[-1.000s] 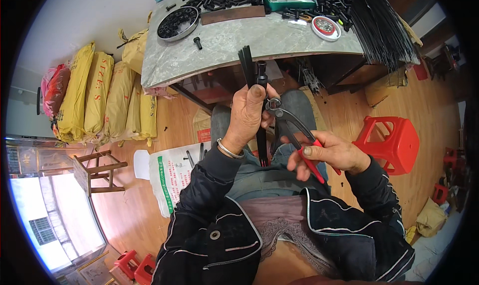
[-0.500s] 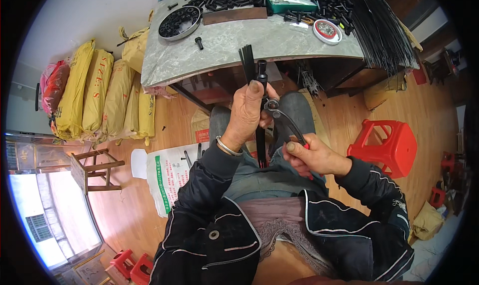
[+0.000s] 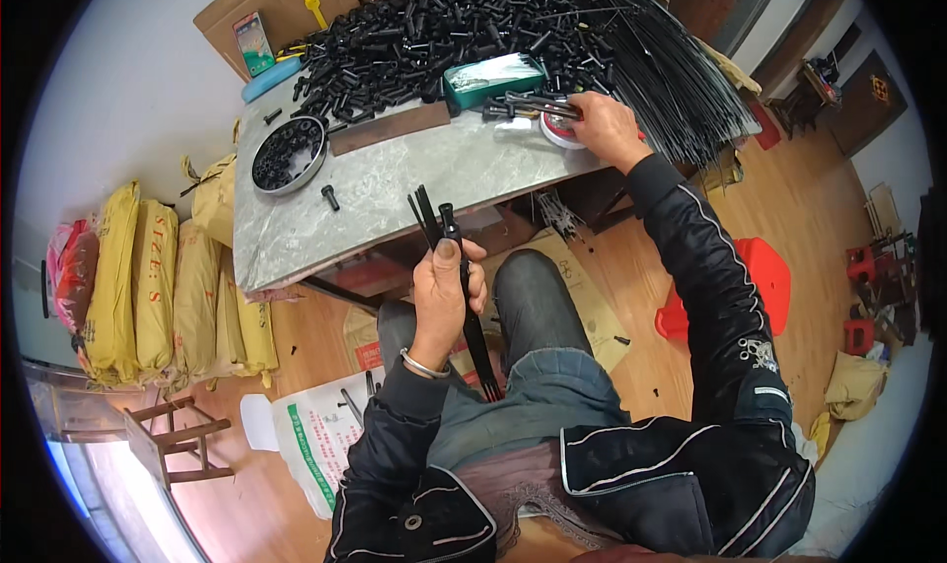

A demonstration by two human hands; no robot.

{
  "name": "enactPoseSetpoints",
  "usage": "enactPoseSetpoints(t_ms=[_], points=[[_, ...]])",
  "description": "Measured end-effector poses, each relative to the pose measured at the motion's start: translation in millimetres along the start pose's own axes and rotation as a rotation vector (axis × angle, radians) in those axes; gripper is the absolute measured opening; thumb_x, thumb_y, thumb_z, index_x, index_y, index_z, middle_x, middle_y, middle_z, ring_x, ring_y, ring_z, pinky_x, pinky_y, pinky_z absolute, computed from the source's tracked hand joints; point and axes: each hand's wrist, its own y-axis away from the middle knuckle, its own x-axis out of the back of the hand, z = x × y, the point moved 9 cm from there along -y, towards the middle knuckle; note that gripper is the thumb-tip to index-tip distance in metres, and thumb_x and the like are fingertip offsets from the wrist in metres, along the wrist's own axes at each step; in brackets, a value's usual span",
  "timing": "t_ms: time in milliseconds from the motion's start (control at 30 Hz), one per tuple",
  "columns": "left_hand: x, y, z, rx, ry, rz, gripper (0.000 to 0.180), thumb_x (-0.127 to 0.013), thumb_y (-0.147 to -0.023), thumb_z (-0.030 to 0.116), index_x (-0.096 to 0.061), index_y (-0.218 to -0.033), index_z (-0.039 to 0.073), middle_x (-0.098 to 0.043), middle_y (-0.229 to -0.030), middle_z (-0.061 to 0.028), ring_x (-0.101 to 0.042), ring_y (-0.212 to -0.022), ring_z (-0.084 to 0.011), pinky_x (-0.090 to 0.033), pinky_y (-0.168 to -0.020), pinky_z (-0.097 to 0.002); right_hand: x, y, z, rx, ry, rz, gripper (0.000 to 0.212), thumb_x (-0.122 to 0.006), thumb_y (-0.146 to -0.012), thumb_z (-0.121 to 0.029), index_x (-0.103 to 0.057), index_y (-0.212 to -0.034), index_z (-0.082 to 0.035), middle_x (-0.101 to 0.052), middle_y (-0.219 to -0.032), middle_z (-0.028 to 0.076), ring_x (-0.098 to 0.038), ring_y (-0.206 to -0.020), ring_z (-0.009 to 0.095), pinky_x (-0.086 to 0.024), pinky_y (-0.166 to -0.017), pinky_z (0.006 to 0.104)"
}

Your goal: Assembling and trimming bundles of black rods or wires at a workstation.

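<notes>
- My left hand (image 3: 441, 292) is clenched around a bundle of thin black rods (image 3: 464, 297), thumb pressed on top, holding it upright over my lap, just in front of the table edge.
- The bundle's upper ends fan out slightly above my fist; the lower ends hang down to my jeans (image 3: 538, 307).
- A metal bracelet (image 3: 424, 368) sits on that wrist.
- My right hand (image 3: 604, 127) is stretched out to the grey stone tabletop (image 3: 395, 183), fingers curled down over a small round tin with a red rim (image 3: 558, 131) and dark tools (image 3: 528, 105) lying just beside it; I cannot tell whether the fingers actually grip anything.
- Just left of that hand lies a green box (image 3: 490, 75).
- Behind it, a big heap of short black tubes (image 3: 444, 21) covers the far side of the table.
- A thick sheaf of long black rods (image 3: 671, 65) spreads off the table's right end.
- A round dish of small black parts (image 3: 289, 155) stands on the left part of the table, with one loose black piece (image 3: 330, 198) near it.
- Yellow sacks (image 3: 168, 287) lean together on the floor to my left, and a red plastic stool (image 3: 760, 287) stands to my right.
</notes>
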Motion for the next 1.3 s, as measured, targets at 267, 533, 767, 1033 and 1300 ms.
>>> enactPoseSetpoints(t_ms=[267, 533, 767, 1033, 1300], points=[[8.2, -15.1, -10.2, 0.030, 0.037, 0.024, 0.053, -0.048, -0.096, 0.052, -0.052, -0.093, 0.000, -0.043, -0.057, -0.0010, -0.044, -0.046, -0.0082, -0.035, -0.043, -0.0227, -20.5, -25.2, -11.7, 0.029, 0.062, -0.136, 0.026, -0.067, -0.081, -0.029, -0.070, -0.095, -0.008, -0.069, -0.087, 0.016, -0.066, -0.085, 0.034, -0.051, -0.074, 0.0450], [3.7, -14.8, -14.5, 0.036, 0.010, -0.013, 0.050, -0.045, -0.098, 0.050, -0.052, -0.095, 0.001, -0.045, -0.059, -0.0019, -0.044, -0.045, -0.0092, -0.038, -0.043, -0.0238, -10.9, -27.3, -10.8, 0.010, 0.038, -0.122, 0.027, -0.065, -0.082, -0.026, -0.067, -0.101, -0.006, -0.068, -0.090, 0.016, -0.065, -0.088, 0.035, -0.050, -0.077, 0.0450], [-4.6, -6.7, -5.9, 0.001, -0.001, -0.011, 0.049, -0.047, -0.097, 0.050, -0.053, -0.096, 0.001, -0.046, -0.060, -0.0018, -0.045, -0.045, -0.0088, -0.038, -0.042, -0.0232, -3.8, -24.3, 22.1, -0.219, -0.586, -0.087, 0.024, -0.062, -0.086, -0.022, -0.066, -0.083, 0.002, -0.066, -0.071, 0.012, -0.062, -0.067, 0.020, -0.048, -0.065, 0.0352], [3.8, 16.2, 17.8, -0.110, -0.012, 0.122, 0.043, -0.049, -0.098, 0.043, -0.055, -0.097, 0.000, -0.046, -0.063, -0.0005, -0.043, -0.048, -0.0065, -0.034, -0.044, -0.0215, -29.3, 69.0, -72.0, -0.566, -1.928, -0.509, 0.018, -0.051, -0.099, -0.023, -0.051, -0.088, -0.009, -0.051, -0.074, -0.003, -0.040, -0.057, 0.005, -0.038, -0.053, 0.0226], [18.6, 47.4, 47.5, -0.262, -0.063, 0.267, 0.059, -0.048, -0.096, 0.051, -0.055, -0.115, -0.004, -0.055, -0.081, -0.0040, -0.052, -0.057, -0.0086, -0.041, -0.050, -0.0215, -39.1, 157.0, -214.6, -0.405, -2.156, -0.635, 0.027, -0.052, -0.099, -0.029, -0.052, -0.082, -0.007, -0.048, -0.070, -0.003, -0.040, -0.058, 0.007, -0.039, -0.053, 0.0239]])
